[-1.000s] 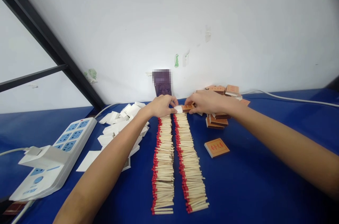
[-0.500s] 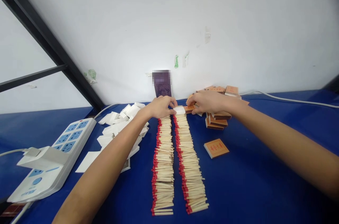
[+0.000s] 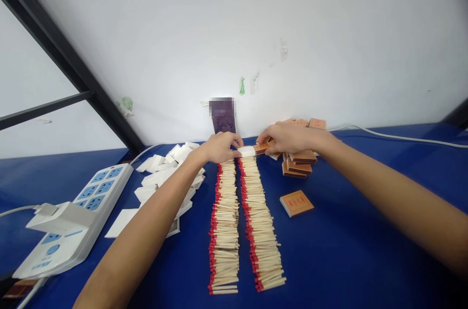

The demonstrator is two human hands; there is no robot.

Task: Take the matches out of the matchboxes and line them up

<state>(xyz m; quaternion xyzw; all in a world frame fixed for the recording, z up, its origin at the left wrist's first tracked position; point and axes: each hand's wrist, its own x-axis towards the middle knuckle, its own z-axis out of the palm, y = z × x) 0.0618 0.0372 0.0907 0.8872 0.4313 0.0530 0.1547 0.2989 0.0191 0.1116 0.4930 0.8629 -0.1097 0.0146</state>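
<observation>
My left hand (image 3: 224,146) grips the left end of a white matchbox tray (image 3: 247,151) between thumb and fingers. The orange-brown matchbox sleeve (image 3: 261,148) is pinched in my right hand (image 3: 281,137), its left end against the tray's right end. How far the tray sits inside the sleeve I cannot tell. Below my hands lie two long rows of matches, a left row (image 3: 226,221) and a right row (image 3: 261,221), red heads to the left. One orange matchbox (image 3: 297,202) lies flat to the right of the rows.
Loose white trays (image 3: 157,180) are heaped left of the matches, partly behind my left forearm. Orange matchboxes (image 3: 300,165) are piled under and behind my right hand. A white power strip (image 3: 76,221) lies at left. A dark upright panel (image 3: 224,119) leans against the wall.
Both hands keep their hold on tray and sleeve, nearly in the same place. The view has shifted very slightly.
</observation>
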